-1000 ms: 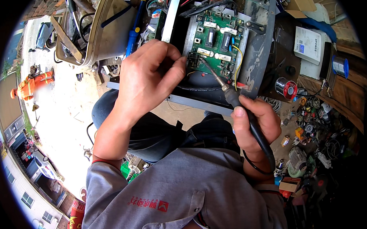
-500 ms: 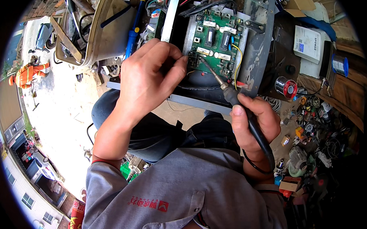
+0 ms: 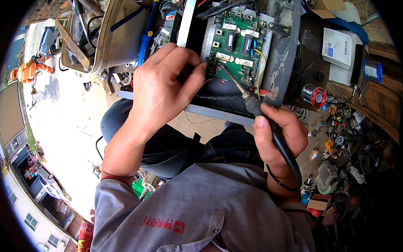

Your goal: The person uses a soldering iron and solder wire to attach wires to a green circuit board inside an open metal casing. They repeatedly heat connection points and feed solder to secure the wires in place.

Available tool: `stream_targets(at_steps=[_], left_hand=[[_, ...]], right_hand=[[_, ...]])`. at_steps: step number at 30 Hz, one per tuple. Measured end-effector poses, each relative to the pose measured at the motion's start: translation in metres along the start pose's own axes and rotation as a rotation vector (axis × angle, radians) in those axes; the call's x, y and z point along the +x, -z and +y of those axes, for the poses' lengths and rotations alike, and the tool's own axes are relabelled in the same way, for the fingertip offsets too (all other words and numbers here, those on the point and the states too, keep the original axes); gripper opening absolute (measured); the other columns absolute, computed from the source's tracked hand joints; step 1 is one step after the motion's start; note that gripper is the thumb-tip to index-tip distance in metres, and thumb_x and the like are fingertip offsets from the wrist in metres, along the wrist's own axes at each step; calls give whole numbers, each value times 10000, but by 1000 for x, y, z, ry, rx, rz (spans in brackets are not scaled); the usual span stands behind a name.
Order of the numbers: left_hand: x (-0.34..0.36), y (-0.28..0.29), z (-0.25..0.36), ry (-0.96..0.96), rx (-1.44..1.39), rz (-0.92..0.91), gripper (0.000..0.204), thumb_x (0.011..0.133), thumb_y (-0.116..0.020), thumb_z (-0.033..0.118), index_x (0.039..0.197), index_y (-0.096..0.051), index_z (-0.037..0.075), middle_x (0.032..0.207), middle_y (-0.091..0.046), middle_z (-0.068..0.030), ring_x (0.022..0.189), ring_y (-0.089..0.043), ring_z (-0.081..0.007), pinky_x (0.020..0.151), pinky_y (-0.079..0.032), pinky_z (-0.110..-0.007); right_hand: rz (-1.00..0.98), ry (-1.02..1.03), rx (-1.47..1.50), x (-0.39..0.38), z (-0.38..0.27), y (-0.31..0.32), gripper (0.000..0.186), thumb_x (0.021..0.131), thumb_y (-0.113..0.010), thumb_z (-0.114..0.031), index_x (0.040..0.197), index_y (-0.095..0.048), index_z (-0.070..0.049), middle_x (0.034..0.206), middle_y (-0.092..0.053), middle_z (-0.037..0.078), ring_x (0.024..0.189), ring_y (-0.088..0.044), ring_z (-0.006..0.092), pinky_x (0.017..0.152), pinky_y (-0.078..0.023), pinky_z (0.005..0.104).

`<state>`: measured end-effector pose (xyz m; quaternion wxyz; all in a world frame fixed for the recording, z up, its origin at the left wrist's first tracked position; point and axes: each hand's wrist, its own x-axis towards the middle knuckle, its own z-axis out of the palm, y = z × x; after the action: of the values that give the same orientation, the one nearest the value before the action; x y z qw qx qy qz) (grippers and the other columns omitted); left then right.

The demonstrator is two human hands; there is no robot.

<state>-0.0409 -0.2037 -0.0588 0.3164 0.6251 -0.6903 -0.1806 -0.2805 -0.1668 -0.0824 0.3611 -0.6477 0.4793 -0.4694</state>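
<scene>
A green circuit board (image 3: 234, 38) with white resistors and black parts lies inside an open grey metal casing (image 3: 283, 62). My right hand (image 3: 278, 137) grips a soldering iron (image 3: 254, 103), its metal tip on black components at the board's lower left corner. Beside that corner my left hand (image 3: 167, 87) has its fingers closed and curled; whatever is between the fingertips is hidden or too small to make out. A yellow wire (image 3: 260, 74) runs down the board's right side.
A bucket of tools (image 3: 95, 55), a blue pump tool (image 3: 145, 44), solder spools (image 3: 314, 97), a white box (image 3: 336, 47) and a pile of scrap parts (image 3: 343, 144) surround the casing. A person in orange workwear (image 3: 26, 73) is outside at the far left.
My hands and the iron hold almost the same position. The person in orange at the far left has moved upward in the picture.
</scene>
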Motion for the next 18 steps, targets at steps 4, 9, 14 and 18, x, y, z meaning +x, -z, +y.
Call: stream_targets(at_steps=[4,9,14,18], left_hand=[[0,0,1,1,12,-3,117,823,-783,104,825,-673,63,732,-606,-44,541,-590,-185,508,-464,-316],[-1,-1,0,-14,38,-1,115,826,-781,105,827,-673,65,730,-603,-42,544,-591,-184,512,-467,-317],[-1,0,0,23,-33,2,119,827,-780,99,825,-669,54,726,-599,-55,574,-603,-198,531,-474,-322],[-1,2,-1,102,-125,30,112,829,-780,32,825,-668,21,747,-612,-52,631,-612,-155,584,-478,-286]], right_hand=[[-1,0,8,0,1,0,232,767,-810,-31,968,-713,28,732,-661,78,541,-549,93,502,-426,239],[5,8,15,-1,2,-1,229,770,-809,-36,969,-712,25,729,-655,73,539,-537,92,500,-418,238],[-14,-7,-1,0,0,1,227,776,-805,-39,970,-708,26,726,-649,69,544,-538,91,502,-416,238],[62,-47,81,-8,5,1,224,795,-790,-39,985,-695,33,709,-644,68,555,-546,94,515,-424,237]])
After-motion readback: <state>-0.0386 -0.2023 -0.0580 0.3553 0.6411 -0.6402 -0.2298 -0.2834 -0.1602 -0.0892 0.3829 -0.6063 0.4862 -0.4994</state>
